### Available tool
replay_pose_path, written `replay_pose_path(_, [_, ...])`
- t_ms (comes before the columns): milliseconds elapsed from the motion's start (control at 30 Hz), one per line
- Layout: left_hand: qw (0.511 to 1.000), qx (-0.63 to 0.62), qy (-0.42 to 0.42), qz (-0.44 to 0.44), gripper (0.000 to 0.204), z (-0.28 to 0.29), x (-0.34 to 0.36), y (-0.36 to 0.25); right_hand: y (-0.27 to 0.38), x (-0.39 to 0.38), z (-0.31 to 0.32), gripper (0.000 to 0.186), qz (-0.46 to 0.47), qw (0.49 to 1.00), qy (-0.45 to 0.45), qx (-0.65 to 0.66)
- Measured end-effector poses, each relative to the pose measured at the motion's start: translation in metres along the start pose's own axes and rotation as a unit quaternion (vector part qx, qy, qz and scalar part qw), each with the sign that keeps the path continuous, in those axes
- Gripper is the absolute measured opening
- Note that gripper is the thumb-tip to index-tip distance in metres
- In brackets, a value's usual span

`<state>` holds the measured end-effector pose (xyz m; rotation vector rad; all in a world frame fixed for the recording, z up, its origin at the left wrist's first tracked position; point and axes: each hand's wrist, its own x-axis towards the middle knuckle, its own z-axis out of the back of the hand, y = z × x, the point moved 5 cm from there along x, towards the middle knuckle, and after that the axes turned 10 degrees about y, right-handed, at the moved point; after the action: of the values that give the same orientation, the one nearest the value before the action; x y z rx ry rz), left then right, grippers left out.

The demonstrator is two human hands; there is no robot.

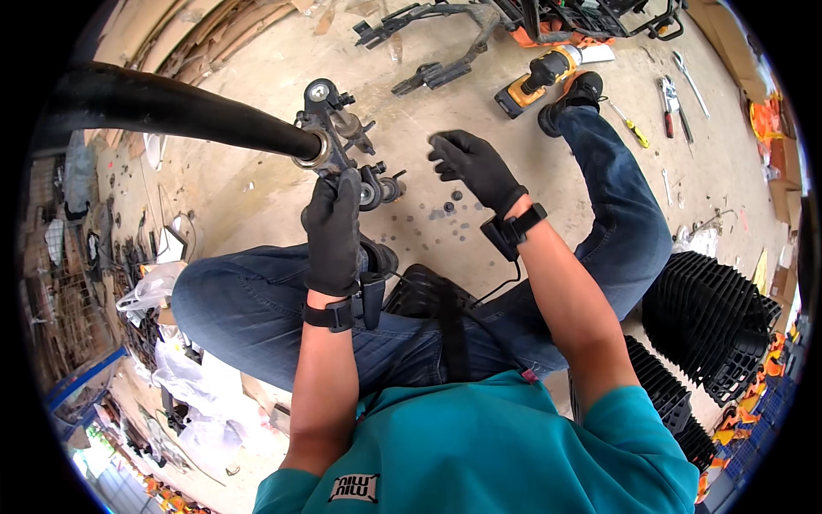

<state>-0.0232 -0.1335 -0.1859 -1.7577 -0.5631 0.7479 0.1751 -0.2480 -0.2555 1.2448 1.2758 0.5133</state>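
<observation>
Gripping the metal bracket (342, 158) on the black tube (171, 107), left hand (334, 227); right hand (475, 167) hovers, fingers spread wide.

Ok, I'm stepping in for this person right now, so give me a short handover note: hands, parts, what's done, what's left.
Left hand, gloved, grips the metal bracket assembly at the end of the black tube, steadying it above the lap.
Right hand, gloved, is open and empty, hovering over small loose washers and bolts on the concrete floor.
Yellow cordless drill lies beyond the right shoe; screwdriver and wrenches lie further right.
Done: cannot tell.
Left: probably the loose hardware still needs fitting.
</observation>
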Motion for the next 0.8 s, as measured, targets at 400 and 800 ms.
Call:
replay_pose_path(400, [0.973, 0.219, 0.079, 0.008, 0.027, 0.009, -0.005, -0.021, 0.060, -0.029, -0.091, 0.061, 0.237, 0.955, 0.064, -0.167])
replay_pose_path(800, [0.949, 0.273, 0.043, -0.150, 0.068, 0.008, 0.027, -0.088, 0.068, -0.027, -0.087, 0.057, 0.139, 0.978, 0.101, -0.117])
